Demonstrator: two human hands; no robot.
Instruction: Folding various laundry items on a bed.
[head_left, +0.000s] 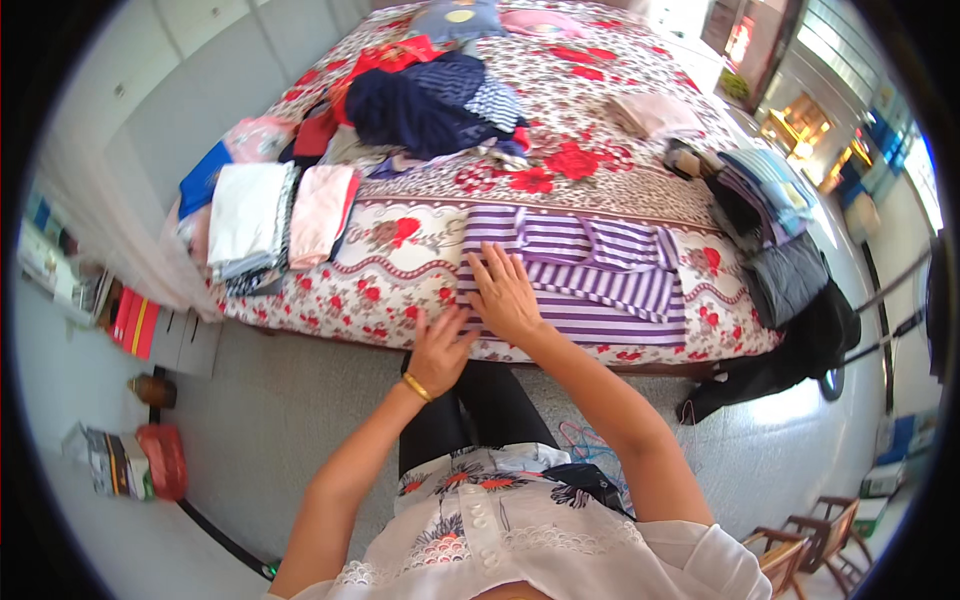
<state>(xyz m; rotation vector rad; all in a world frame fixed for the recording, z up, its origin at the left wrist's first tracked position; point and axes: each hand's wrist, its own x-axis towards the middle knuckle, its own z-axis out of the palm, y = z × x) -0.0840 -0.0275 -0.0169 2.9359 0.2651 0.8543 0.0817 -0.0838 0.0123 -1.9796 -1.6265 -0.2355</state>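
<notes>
A purple-and-white striped garment (600, 300) lies partly folded at the near edge of the bed, its neckline and a sleeve turned towards the upper right. My right hand (504, 294) rests flat on its left part, fingers apart. At the garment's lower left corner is my left hand (441, 349), palm down with spread fingers and a gold bracelet at the wrist. Neither hand grips anything that I can see.
Folded white clothes (249, 217) and folded pink clothes (321, 214) sit at the left. Behind lies a heap of dark clothes (412, 105). Grey clothes (787, 274) and black trousers (795, 352) are at the right corner of the bed (405, 285).
</notes>
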